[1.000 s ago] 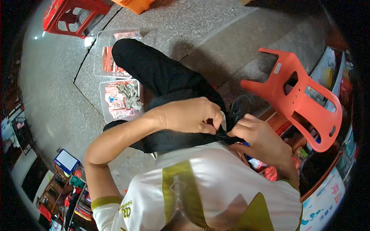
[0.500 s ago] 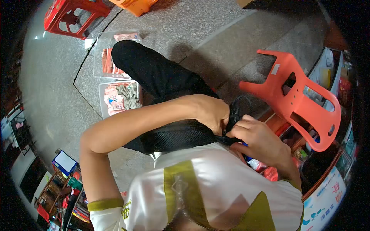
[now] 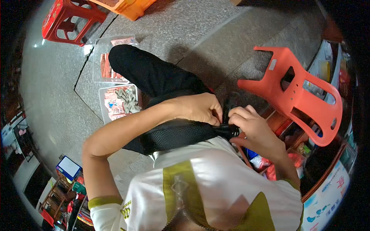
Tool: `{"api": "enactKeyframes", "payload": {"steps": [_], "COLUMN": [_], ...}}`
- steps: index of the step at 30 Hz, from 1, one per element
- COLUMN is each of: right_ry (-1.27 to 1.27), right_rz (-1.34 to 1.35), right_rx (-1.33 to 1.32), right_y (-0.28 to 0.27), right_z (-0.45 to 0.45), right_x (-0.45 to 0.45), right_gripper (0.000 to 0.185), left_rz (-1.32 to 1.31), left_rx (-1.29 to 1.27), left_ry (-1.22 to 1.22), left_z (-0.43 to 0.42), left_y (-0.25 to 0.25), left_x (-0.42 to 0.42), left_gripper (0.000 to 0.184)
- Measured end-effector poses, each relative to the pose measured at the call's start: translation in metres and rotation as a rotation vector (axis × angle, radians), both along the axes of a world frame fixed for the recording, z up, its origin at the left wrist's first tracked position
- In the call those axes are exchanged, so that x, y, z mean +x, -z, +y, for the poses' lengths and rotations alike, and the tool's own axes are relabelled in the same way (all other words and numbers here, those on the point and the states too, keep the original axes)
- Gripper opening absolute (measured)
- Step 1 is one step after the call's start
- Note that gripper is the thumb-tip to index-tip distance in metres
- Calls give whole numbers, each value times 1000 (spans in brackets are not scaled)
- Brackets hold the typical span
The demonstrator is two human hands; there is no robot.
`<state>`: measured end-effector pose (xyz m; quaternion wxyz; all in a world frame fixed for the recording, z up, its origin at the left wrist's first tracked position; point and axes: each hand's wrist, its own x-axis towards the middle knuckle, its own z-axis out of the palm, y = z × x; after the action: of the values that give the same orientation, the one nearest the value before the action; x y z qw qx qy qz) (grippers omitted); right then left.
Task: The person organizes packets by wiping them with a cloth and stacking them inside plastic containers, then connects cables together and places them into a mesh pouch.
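Observation:
My left hand (image 3: 200, 110) is closed in a pinch on a dark strap or cord bundle (image 3: 226, 131) at my waist. My right hand (image 3: 254, 131) is beside the bundle's right end, its curved fingers and thumb apart, with nothing clearly gripped. A thin black loop rises between the hands. Below my left forearm lies black mesh material (image 3: 177, 136) across my lap. My fingers partly hide the bundle, so its exact shape is unclear.
Two clear plastic boxes, one (image 3: 101, 101) with pink packets and grey-green cloth, the other (image 3: 96, 69) with red packets, are on the floor beside my black-clad knee. A red chair (image 3: 285, 84) stands right, a red stool (image 3: 77, 13) and orange crate (image 3: 133, 11) at top left.
My right hand's fingers have loosened and spread from the black bundle, showing its end. My left hand moved toward the bundle, then drew back slightly left and remains pinched.

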<state>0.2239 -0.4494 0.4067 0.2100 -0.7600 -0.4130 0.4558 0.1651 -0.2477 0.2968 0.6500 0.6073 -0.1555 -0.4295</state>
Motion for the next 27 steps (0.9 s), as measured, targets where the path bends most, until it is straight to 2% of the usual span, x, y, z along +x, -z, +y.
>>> {"api": "enactKeyframes", "payload": {"steps": [4,5,8,9,12,14,18,21,24,27], "right_ry": [201,330,520,654,724,770,873,906,916,901], "right_rz": [-166,-129,-70,167,366,446,583,690,513,252], "right_rx": [243,261,297,132,-38,-47,59,199,223,235], "right_y": [24,34,66,74,74,77,89,101,87,84], "right_z": [-8,-18,-43,-51,-51,-49,-50,-56,-50,-45], "right_x": [-13,-20,-36,-47,-52,-51,-53,-55,-55,-61], "right_gripper": [65,75,77,76,69,62,47,42,41,40], "left_rz": [76,68,-58,-129,-350,-498,-411,-466,-398,-186], "left_rx": [53,50,111,142,269,407,332,308,313,237], "left_ry": [12,17,-1,3,-23,-87,-260,-376,-442,-384], "left_z": [13,16,15,13,0,-7,-15,-25,-26,-13], "left_y": [-9,-13,-20,-18,-18,-24,-22,-22,-25,-32], "left_x": [-1,-1,1,-1,-4,-11,-23,-27,-30,-25], "left_gripper": [26,26,20,17,11,9,10,11,5,8]}}
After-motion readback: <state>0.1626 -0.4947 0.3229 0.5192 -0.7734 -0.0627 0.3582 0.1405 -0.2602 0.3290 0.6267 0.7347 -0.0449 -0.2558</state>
